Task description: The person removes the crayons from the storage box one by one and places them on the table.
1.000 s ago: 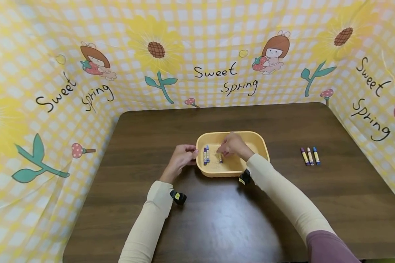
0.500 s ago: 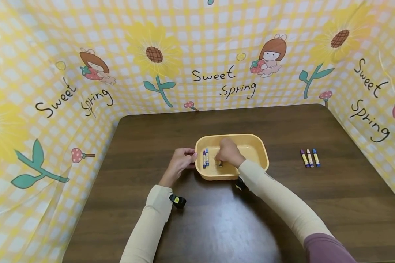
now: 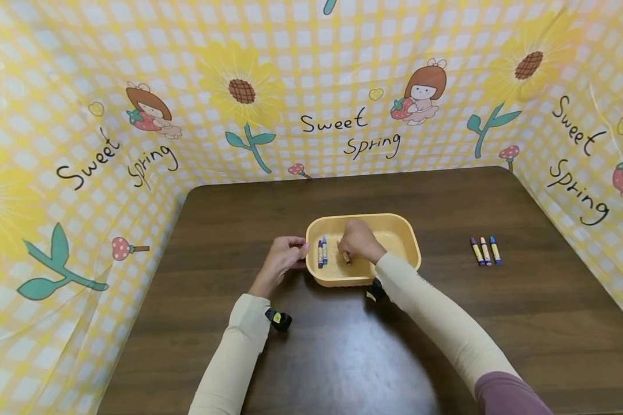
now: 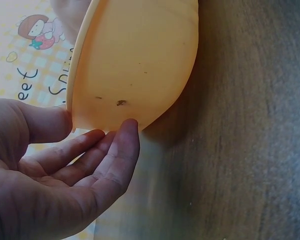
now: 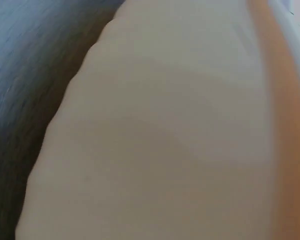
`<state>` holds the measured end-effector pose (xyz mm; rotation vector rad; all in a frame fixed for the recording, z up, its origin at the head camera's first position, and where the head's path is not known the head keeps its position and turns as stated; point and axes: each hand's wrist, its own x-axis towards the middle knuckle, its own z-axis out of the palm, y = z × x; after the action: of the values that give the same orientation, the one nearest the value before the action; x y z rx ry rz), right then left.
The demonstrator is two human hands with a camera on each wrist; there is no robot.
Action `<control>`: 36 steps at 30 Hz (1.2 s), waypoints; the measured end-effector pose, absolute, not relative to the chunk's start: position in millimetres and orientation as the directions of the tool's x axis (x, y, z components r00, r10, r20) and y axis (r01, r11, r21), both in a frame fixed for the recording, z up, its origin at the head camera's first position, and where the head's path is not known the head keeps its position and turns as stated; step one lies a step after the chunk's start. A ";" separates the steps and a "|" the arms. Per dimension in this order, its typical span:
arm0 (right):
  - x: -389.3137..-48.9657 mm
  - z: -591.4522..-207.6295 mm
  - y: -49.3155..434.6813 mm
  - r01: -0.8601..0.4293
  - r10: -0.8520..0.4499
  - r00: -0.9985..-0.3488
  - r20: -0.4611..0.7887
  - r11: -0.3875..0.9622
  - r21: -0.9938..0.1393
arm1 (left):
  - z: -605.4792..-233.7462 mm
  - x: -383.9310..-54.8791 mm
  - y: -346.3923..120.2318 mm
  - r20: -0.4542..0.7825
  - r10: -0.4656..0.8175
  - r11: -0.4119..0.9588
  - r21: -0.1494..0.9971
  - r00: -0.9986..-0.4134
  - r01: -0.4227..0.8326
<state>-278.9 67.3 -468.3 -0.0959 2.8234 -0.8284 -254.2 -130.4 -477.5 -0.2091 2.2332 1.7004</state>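
Observation:
A yellow plastic basin [image 3: 394,276] sits on the table, with a purple crayon [image 3: 320,253] and a blue crayon [image 3: 324,251] lying side by side at its left end. My left hand [image 3: 282,256] holds that end; in the left wrist view the thumb is at the rim and fingertips touch the outer wall. Inside the basin my right hand [image 3: 360,239] pinches a dark-ended crayon [image 3: 347,259], mostly covered by the fingers. Only the basin's pale outer wall [image 5: 155,125] fills the right wrist view, so the right hand is hidden there.
Three more crayons lie in a row on the table to the right: purple [image 3: 477,251], whitish [image 3: 485,252] and blue [image 3: 495,251]. A yellow checked cloth [image 3: 270,144] stands around the back and sides of the brown table [image 3: 316,346].
My right hand has come down over the crayon in the basin and shifted slightly left, and the crayon's visible end has tilted a little. My left hand stays at the basin's end.

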 end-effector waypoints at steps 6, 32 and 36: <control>-273.8 -466.1 83.9 0.142 -0.123 -0.950 -0.288 0.649 -0.747 | -480.1 -253.5 -127.2 -0.350 0.079 0.278 0.907 -0.933 -0.317; -250.9 -425.0 193.2 0.348 -0.148 -0.924 -0.352 0.053 -0.936 | -474.3 -253.1 -128.8 -0.369 0.109 0.293 0.899 -0.923 -0.325; -246.7 -415.8 216.9 0.298 -0.129 -0.946 -0.299 0.024 -0.954 | -471.3 -253.9 -131.6 -0.365 0.112 0.311 0.896 -0.924 -0.317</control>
<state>-246.7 216.9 -415.8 0.1734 2.0044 -1.9950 -253.9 -131.6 -471.3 -0.1832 2.2239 1.6448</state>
